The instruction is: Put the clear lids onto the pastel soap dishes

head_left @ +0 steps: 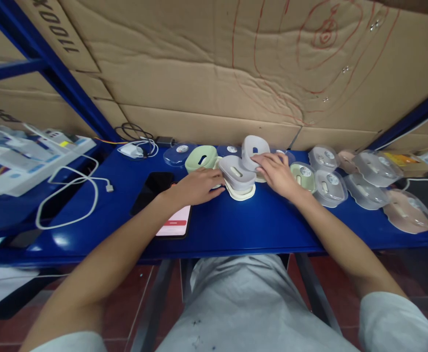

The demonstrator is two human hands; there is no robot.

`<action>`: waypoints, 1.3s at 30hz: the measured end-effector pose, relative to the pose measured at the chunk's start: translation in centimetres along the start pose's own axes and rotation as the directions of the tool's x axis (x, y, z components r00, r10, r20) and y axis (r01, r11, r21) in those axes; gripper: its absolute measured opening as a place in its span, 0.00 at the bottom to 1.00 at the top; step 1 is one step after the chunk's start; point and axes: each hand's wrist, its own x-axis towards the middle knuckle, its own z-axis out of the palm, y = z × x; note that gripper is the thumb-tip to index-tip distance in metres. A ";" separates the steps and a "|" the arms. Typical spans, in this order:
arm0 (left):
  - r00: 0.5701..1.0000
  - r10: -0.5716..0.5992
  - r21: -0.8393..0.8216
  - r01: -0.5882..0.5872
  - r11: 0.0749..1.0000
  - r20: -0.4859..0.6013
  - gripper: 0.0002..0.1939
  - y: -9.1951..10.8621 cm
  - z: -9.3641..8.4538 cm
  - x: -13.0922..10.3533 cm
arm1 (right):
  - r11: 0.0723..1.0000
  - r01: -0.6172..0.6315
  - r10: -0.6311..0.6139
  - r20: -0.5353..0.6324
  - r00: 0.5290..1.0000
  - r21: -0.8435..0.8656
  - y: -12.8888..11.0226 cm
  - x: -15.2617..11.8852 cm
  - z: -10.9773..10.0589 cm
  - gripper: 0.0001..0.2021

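In the head view, my left hand (203,187) is closed at the left edge of a light grey oval plastic box (237,172) with a slot in its middle. That box sits on a cream-coloured tray (244,196), and the fingertips are partly hidden against it. My right hand (278,171) grips a second grey slotted box (255,147), tilted behind and right of the first. Behind my left fingers stands a pale green slotted box (201,159). Clear round-cornered lids (178,155) with round labels lie along the back.
To the right are several grey boxes with clear lids (330,188) and a pink one (408,210). Left of my hands lie a black phone (155,188) and a lit phone (175,222). Cables (96,190) and a white power strip (40,161) are at far left. Cardboard (184,58) walls the back.
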 end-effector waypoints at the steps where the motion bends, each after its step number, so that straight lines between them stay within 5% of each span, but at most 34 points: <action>1: 1.000 0.000 -0.003 0.000 1.000 -0.002 0.13 0.0 0.0 0.0 | 1.000 0.024 -0.024 0.004 1.000 -0.007 -0.1 0.0 0.0 0.23; 4: 1.000 -0.004 -0.010 0.004 1.000 -0.013 0.13 -0.1 0.2 0.0 | 0.997 -0.009 0.008 -0.014 1.000 -0.082 -0.1 0.0 -0.2 0.25; 8: 0.998 -0.023 0.013 0.024 1.000 -0.062 0.17 -0.4 0.5 -0.2 | 0.954 -0.215 0.223 0.012 0.975 -0.208 1.4 -0.5 -1.9 0.24; 12: 0.996 -0.054 0.029 0.056 0.998 -0.068 0.17 -0.6 0.9 -0.4 | 0.869 -0.427 0.488 0.289 0.824 -0.249 4.4 -2.0 -4.3 0.34; 14: 0.996 -0.073 0.030 0.075 0.997 -0.057 0.16 -0.7 1.0 -0.5 | 0.850 -0.478 0.526 0.427 0.736 -0.223 5.9 -2.9 -5.0 0.46; 16: 0.996 -0.077 0.033 0.079 0.996 -0.040 0.15 -0.7 1.2 -0.5 | 0.861 -0.475 0.494 0.515 0.700 -0.180 7.3 -3.8 -5.2 0.57; 19: 0.997 -0.078 0.044 0.078 0.996 -0.008 0.14 -0.7 1.2 -0.5 | 0.898 -0.425 0.415 0.550 0.725 -0.117 8.4 -4.5 -5.2 0.61; 22: 0.997 -0.079 0.045 0.079 0.996 0.001 0.15 -0.6 1.0 -0.5 | 0.928 -0.372 0.328 0.525 0.786 -0.023 8.4 -4.3 -5.6 0.55; 26: 0.997 -0.075 0.036 0.074 0.997 0.005 0.14 -0.5 0.7 -0.5 | 0.954 -0.264 0.201 0.343 0.918 0.145 7.3 -3.2 -6.2 0.39; 29: 0.997 -0.072 0.042 0.072 0.997 0.009 0.14 -0.4 0.6 -0.5 | 0.959 -0.187 0.141 0.211 0.967 0.215 6.6 -2.2 -5.8 0.30; 35: 0.998 -0.070 0.039 0.070 0.997 0.002 0.14 -0.4 0.6 -0.5 | 0.962 -0.209 0.175 0.191 0.966 0.175 4.6 -1.3 -6.0 0.16; 39: 0.997 -0.077 0.037 0.076 0.996 0.023 0.14 -0.4 0.7 -0.4 | 0.914 -0.357 0.225 0.492 0.841 0.193 2.6 -2.1 -8.3 0.20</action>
